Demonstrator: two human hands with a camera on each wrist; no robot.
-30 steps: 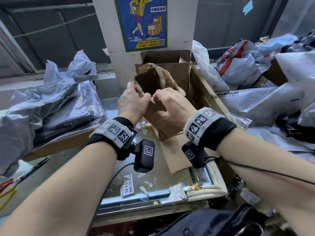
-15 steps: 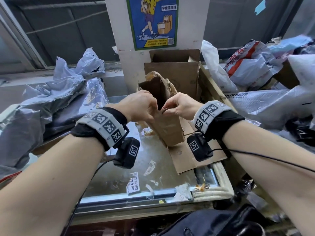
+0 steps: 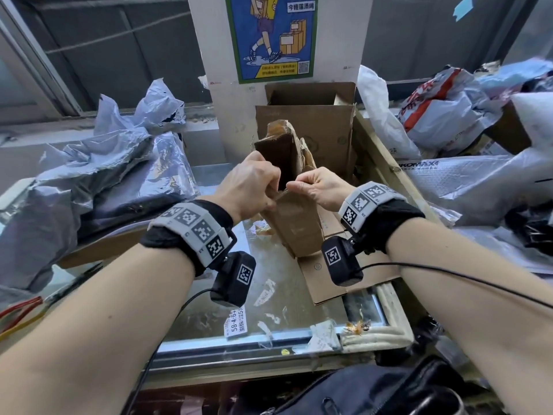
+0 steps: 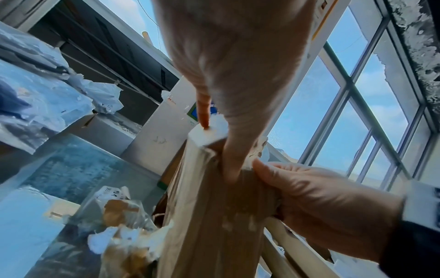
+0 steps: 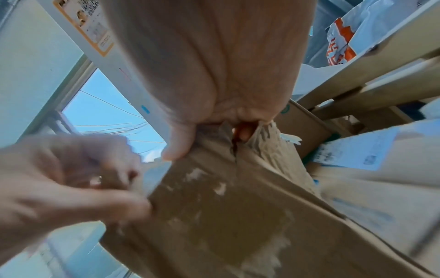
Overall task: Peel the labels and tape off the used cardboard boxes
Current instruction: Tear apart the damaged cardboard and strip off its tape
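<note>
On the left lie grey plastic bags (image 3: pixel 98 175). The left hand (image 3: pixel 250 187) grips the near top edge of a small cardboard box (image 3: pixel 299 223) that stands upright on the glass table (image 3: pixel 191 298). The right hand (image 3: pixel 321 187) pinches the same edge from the other side. Behind the small one stands a bigger open box (image 3: pixel 311 121), and more bags (image 3: pixel 449 115) are piled on the right.

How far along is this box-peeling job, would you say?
Done: torn label scraps lie on the glass tabletop, and the held box shows pale patches where something was peeled. In hand: the left hand and right hand both pinch that box's top edge. Left: the bigger box behind seems untouched, so probably a fair way to go.
</note>
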